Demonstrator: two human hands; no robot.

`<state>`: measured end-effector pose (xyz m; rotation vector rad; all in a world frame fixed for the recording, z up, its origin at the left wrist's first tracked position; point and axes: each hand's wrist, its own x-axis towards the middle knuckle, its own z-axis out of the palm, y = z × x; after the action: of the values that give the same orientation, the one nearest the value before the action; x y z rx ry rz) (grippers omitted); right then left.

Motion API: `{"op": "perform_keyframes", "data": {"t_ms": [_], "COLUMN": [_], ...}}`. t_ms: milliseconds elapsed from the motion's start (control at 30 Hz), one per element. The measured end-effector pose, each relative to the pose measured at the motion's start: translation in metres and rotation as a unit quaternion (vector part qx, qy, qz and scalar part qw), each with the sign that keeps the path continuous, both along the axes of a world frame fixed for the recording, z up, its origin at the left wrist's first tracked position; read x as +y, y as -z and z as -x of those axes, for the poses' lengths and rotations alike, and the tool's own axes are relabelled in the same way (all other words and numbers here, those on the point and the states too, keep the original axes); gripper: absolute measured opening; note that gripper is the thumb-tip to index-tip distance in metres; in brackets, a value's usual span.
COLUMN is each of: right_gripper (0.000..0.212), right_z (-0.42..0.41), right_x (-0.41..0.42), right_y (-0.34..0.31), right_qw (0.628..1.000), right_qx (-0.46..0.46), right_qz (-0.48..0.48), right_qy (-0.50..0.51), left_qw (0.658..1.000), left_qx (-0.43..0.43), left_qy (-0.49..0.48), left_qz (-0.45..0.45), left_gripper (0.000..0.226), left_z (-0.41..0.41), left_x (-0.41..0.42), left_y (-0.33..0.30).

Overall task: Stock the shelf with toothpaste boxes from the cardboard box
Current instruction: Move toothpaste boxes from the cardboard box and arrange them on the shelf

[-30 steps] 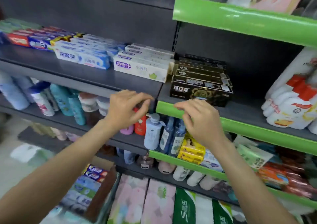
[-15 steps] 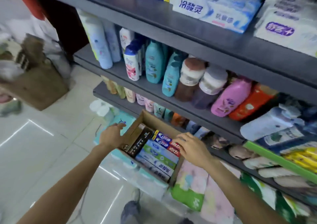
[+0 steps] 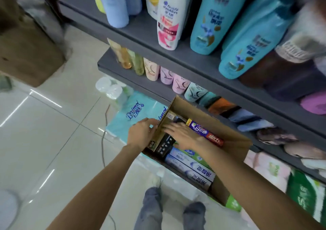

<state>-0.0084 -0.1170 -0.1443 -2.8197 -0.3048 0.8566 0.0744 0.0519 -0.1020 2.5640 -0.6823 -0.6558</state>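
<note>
Several toothpaste boxes (image 3: pixel 191 170) remained in the carton (image 3: pixel 231 141); the left hand (image 3: pixel 142 132) gripped its wall, the right hand (image 3: pixel 183 134) lay flat-fingered inside, holding nothing visible.

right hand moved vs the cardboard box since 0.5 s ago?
Yes. The right hand has gone from the cardboard box's shelf-side edge into the box, toward its left wall, and now lies over the toothpaste boxes.

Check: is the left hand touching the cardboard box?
Touching. The head view shows the left hand gripping the left wall of the cardboard box, fingers on its edge.
</note>
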Motion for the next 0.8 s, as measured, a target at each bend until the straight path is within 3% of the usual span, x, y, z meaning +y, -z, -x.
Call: {"op": "perform_keyframes", "data": {"t_ms": [233,367,533,667,800], "right_gripper": [0.08,0.071,0.078,0.073,0.068], "right_z": [-0.014,-0.019,-0.021,-0.032,-0.034], "right_x": [0.018,0.018,0.015,0.01,-0.001], "right_y": [0.02,0.022,0.021,0.023,0.024], "right_qw": [0.991,0.974,0.976,0.955,0.945], "right_qx": [-0.04,-0.068,-0.029,-0.052,-0.049], "right_qz": [0.116,0.169,0.158,0.162,0.171], "right_qy": [-0.061,-0.132,-0.15,-0.244,-0.273], "left_qw": [0.999,0.999,0.998,0.998,0.997], "left_qx": [-0.013,-0.024,-0.04,-0.049,-0.059], "left_qy": [0.037,0.017,0.004,0.0,0.005], "left_qz": [0.015,0.02,0.047,0.044,0.041], "left_gripper": [0.018,0.015,0.015,0.015,0.015], "left_z": [-0.006,-0.007,-0.001,-0.002,-0.001], "left_x": [0.001,-0.002,0.001,-0.001,0.0], "left_y": [0.012,0.015,0.017,0.017,0.018]}}
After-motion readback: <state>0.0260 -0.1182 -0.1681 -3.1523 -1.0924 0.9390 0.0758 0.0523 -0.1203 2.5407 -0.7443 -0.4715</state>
